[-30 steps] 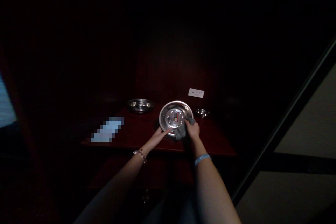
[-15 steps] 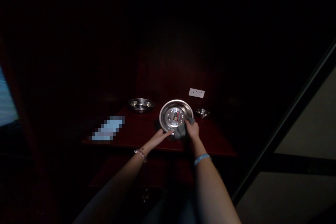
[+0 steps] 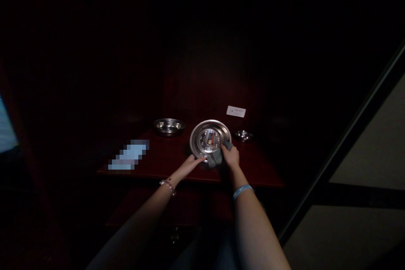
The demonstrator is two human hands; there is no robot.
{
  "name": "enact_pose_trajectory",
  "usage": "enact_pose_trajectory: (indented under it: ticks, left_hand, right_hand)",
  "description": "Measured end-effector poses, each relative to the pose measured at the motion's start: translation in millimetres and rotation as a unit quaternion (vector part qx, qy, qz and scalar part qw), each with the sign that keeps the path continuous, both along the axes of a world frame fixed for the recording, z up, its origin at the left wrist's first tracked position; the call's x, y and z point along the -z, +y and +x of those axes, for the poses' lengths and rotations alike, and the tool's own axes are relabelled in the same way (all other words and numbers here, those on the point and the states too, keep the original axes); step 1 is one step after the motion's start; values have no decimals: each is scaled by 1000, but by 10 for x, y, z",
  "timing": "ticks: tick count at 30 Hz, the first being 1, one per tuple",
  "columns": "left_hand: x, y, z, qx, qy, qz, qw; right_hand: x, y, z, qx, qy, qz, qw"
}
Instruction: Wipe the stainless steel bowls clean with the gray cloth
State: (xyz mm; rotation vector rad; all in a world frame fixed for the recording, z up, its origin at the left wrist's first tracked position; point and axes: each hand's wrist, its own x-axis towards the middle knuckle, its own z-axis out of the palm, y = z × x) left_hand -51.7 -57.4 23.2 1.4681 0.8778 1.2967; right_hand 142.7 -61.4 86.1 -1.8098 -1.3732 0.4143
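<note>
Slightly retilted now, the steel basin (image 3: 204, 136) is gripped by the left hand (image 3: 190, 164); fingers of the right hand (image 3: 232, 157) clench gray cloth (image 3: 214, 159).

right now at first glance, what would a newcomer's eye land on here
Probably the shiny metal basin, its inside and label facing the camera mid-view, with the left grip at its lower rim and the right grip holding a gray cloth at its lower right. Next might come the pale pixelated patch toward the left of the dark red surface, then the white wall plate behind, slightly right.
</note>
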Motion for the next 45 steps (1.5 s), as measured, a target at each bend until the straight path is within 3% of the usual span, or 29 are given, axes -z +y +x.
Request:
enact_pose_trajectory:
  ticks: [9,23,31,45]
  left_hand:
    - [-39,-48,-9,-8,4,-8,1000]
    - [63,51,-20,-24,-8,-16,1000]
    - [-18,-26,-14,-21,-5,-27,999]
    - [-3,-9,-21,-84,-8,-56,995]
  right_hand:
    - [15,17,7,-3,-5,-14,1000]
    - [17,27,-3,-5,-16,-28,999]
    - [36,39,2,-5,-9,-15,1000]
    - [49,44,54,2,-1,-9,1000]
